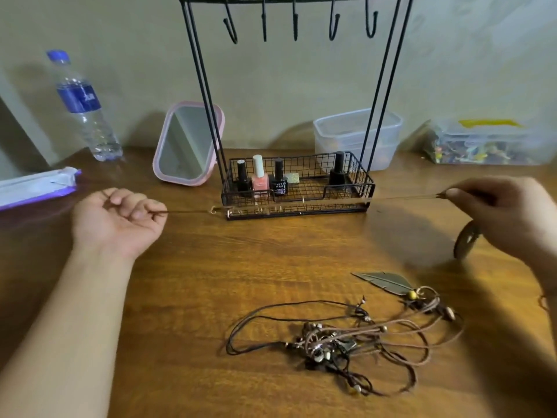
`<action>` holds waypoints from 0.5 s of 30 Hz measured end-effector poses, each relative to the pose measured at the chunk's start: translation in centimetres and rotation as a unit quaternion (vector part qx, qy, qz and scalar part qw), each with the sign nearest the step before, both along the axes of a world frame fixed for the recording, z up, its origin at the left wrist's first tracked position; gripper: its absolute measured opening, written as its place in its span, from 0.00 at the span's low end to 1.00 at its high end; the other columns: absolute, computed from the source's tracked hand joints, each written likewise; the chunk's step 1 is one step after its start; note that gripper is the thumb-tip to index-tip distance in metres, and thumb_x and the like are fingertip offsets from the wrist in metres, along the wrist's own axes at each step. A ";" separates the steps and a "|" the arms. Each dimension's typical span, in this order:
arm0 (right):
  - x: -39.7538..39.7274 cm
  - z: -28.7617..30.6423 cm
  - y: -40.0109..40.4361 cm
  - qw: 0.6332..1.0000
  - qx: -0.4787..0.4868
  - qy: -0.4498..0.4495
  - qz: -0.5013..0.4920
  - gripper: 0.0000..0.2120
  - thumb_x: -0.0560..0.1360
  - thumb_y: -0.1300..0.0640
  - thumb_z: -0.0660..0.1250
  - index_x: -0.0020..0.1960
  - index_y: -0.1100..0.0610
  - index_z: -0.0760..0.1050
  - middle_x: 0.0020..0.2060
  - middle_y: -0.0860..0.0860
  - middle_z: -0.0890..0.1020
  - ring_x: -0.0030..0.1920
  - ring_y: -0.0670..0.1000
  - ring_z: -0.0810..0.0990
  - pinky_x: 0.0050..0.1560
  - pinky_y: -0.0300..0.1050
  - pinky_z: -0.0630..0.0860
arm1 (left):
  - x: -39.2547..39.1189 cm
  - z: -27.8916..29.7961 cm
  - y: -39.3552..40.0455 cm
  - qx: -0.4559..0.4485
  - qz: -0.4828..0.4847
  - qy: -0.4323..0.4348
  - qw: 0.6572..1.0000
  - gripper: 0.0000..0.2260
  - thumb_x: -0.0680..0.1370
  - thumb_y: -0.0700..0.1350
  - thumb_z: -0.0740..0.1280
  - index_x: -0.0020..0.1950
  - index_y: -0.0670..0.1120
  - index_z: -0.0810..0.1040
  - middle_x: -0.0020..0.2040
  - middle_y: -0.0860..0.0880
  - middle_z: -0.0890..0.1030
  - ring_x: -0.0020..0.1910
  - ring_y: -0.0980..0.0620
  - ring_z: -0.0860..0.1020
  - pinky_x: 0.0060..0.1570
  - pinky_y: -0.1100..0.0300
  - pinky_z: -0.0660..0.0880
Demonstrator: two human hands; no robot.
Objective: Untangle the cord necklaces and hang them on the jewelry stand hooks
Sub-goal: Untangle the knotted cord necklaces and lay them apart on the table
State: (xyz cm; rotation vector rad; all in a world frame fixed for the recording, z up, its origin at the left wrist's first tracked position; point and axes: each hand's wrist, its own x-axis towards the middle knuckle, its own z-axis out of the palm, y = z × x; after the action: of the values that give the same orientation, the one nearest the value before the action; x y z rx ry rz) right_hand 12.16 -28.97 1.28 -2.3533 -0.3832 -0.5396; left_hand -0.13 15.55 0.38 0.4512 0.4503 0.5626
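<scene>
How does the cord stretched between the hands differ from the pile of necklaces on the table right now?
The stretched cord is pulled straight and taut above the table, the left hand and right hand each pinching one end; the tangled pile lies slack in overlapping loops on the table, untouched. The stretched cord is a single separated strand; the pile holds several knotted together with beads and a feather pendant. Neither hangs on the stand hooks yet.

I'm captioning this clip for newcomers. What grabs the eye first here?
Two hands, left hand and right hand, stretch one cord taut in front of the black stand. Its hooks up top hang bare, and a tangle of necklaces lies on the table nearer the camera.
</scene>
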 end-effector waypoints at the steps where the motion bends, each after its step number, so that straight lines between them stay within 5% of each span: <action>1: 0.2 -0.2 0.0 1.000 0.004 0.011 -0.010 0.02 0.74 0.54 0.70 0.42 0.50 0.81 0.29 0.44 0.82 0.27 0.38 0.79 0.31 0.28 0.73 | 0.0 0.0 0.2 0.012 0.011 0.003 1.000 0.11 0.70 0.40 0.54 0.27 0.48 0.63 0.26 0.53 0.59 0.23 0.52 0.57 0.32 0.61 0.61; 4: 1.1 -1.2 -0.3 0.995 -0.075 -0.029 -0.052 0.04 0.74 0.55 0.70 0.45 0.53 0.83 0.35 0.49 0.81 0.40 0.58 0.80 0.37 0.52 0.77 | -0.1 0.0 1.0 0.068 0.056 0.041 0.995 0.04 0.64 0.41 0.53 0.31 0.48 0.65 0.27 0.52 0.59 0.24 0.52 0.56 0.31 0.60 0.60; 7: 2.0 -1.9 -0.5 0.987 -0.116 -0.047 -0.101 0.07 0.75 0.55 0.68 0.48 0.57 0.84 0.41 0.56 0.80 0.46 0.63 0.76 0.45 0.52 0.74 | 0.2 -0.2 1.6 0.130 0.088 0.096 0.983 0.12 0.74 0.40 0.49 0.35 0.47 0.68 0.26 0.52 0.61 0.23 0.53 0.57 0.35 0.60 0.61; 10: 2.3 -2.8 1.2 0.985 -0.162 -0.043 -0.050 0.06 0.75 0.54 0.69 0.47 0.54 0.84 0.39 0.50 0.75 0.45 0.58 0.72 0.43 0.49 0.70 | 1.0 -0.3 0.9 0.289 0.053 0.172 0.940 0.12 0.76 0.41 0.53 0.35 0.47 0.71 0.22 0.54 0.62 0.22 0.55 0.59 0.34 0.60 0.64; 12: 2.0 -3.2 2.8 0.983 -0.182 -0.033 0.008 0.05 0.74 0.54 0.69 0.47 0.52 0.83 0.40 0.49 0.77 0.46 0.55 0.72 0.45 0.51 0.72 | 1.3 -0.5 -0.4 0.451 0.023 0.259 0.853 0.09 0.75 0.43 0.60 0.36 0.47 0.75 0.24 0.54 0.69 0.25 0.54 0.65 0.36 0.57 0.68; 15: 1.7 -3.4 3.8 0.978 -0.206 0.006 0.034 0.07 0.75 0.52 0.68 0.51 0.49 0.83 0.49 0.51 0.81 0.52 0.56 0.73 0.51 0.56 0.74 | 1.1 -0.9 -2.2 0.652 0.008 0.350 0.672 0.07 0.77 0.47 0.64 0.42 0.49 0.80 0.37 0.54 0.78 0.37 0.51 0.74 0.42 0.56 0.69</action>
State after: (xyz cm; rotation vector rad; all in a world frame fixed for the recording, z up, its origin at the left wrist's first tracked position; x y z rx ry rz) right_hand 13.86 -25.22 -2.12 -2.7255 -0.6178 -0.4438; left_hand 1.01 13.39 -0.50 2.1220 0.7363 0.6514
